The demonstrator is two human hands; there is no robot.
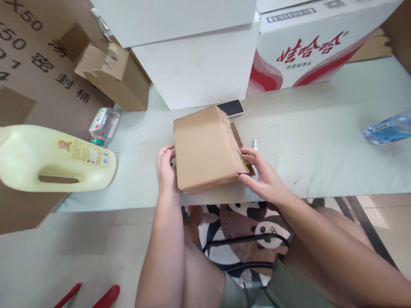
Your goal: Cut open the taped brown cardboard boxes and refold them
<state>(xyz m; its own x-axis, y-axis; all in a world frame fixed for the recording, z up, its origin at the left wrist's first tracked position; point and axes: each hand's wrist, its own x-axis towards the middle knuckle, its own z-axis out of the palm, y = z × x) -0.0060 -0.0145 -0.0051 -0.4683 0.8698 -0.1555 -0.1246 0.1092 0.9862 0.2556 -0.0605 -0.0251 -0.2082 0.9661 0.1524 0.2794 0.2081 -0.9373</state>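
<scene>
A small brown cardboard box [205, 149] is between my two hands near the table's front edge, slightly tilted. My left hand [166, 167] grips its left side, the fingers partly hidden behind it. At the right side, my right hand [261, 175] has its thumb on the lower corner and its fingers on the flap end. A brown flap sticks out behind that end. Just beyond the right fingers lies a thin light-coloured object [255, 144], partly covered. The phone [234, 108] lies behind the box, partly hidden.
Large white boxes [199, 64] and a red-and-white box [298, 51] line the back of the table [321, 128]. On the left are a yellow jug [86, 164], a clear bottle [104, 124] and an open carton [128, 85]. A blue bottle [388, 128] lies far right.
</scene>
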